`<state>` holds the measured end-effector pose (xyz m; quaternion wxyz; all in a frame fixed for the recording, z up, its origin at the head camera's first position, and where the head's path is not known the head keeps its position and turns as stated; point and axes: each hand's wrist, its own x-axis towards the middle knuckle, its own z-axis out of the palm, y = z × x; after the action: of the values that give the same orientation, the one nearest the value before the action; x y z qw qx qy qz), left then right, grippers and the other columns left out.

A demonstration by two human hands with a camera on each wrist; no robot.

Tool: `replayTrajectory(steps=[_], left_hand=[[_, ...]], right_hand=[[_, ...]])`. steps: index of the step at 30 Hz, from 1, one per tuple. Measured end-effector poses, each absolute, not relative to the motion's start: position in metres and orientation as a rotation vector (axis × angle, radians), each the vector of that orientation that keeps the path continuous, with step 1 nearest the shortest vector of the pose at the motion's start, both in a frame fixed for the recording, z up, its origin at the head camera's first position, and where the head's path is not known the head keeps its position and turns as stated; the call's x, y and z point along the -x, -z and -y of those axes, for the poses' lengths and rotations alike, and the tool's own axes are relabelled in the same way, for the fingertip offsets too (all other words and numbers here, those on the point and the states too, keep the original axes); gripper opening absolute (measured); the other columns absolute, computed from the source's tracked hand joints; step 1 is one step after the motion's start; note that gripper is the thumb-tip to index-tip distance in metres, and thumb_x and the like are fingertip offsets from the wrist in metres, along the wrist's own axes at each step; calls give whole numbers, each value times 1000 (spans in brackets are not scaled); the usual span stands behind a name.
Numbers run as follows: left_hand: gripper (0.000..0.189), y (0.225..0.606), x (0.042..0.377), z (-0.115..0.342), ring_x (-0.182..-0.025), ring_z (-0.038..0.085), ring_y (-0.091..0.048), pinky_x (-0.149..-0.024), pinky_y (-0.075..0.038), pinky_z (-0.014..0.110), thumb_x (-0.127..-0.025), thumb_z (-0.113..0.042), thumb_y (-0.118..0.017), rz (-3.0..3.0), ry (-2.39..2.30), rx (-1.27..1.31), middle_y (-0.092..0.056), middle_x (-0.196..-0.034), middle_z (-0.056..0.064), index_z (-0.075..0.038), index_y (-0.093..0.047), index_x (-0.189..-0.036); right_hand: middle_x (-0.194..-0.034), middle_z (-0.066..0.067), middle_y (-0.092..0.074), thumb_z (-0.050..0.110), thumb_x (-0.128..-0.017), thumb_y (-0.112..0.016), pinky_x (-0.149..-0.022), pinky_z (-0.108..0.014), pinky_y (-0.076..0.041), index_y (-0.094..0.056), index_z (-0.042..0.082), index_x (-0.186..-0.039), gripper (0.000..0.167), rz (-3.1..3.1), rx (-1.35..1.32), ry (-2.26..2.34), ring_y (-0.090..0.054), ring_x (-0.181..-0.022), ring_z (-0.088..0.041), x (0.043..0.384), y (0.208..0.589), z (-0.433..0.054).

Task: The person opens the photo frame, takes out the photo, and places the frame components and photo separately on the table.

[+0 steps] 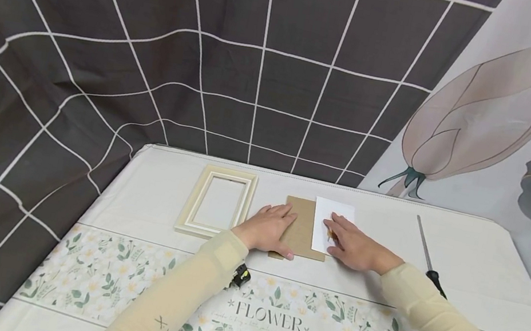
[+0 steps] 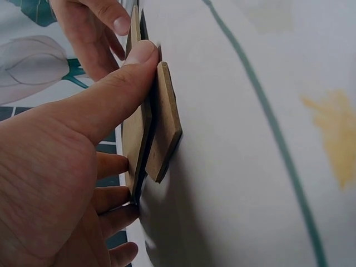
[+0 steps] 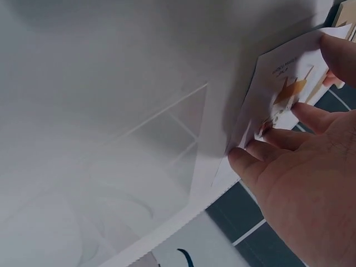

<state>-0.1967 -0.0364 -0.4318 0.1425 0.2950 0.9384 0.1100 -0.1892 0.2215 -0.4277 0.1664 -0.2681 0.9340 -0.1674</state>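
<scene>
Lying flat mid-counter, the brown backing board was gripped at its near edge by the left hand, thumb curled over it. The right hand pinched the white printed card overlapping the board's right side. Good practice: steady the board and square the card's edges to it. A cream picture frame lay just left; a screwdriver lay well right.
</scene>
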Motion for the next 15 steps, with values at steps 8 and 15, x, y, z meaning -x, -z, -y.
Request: replayTrajectory(steps=[8,15], left_hand=[[104,431,197,37,-152,27,-21,-124,-15,46,-81,-63,-74,-2708,-299,-836,-20,-165,16,-5,-32,-157],[103,431,198,36,-152,27,-22,-124,-15,47,-82,-65,-72,-2706,-272,-836,-22,-165,15,-6,-33,-157]], right_hand=[[-158,-35,-21,16,-98,-62,-117,-63,-22,-33,-6,-151,64,-2665,794,472,-21,-145,-52,189,428,-230],[-158,-34,-22,16,-98,-63,-117,-63,-22,-33,-6,-150,64,-2670,801,475,-21,-145,-52,190,429,-232]])
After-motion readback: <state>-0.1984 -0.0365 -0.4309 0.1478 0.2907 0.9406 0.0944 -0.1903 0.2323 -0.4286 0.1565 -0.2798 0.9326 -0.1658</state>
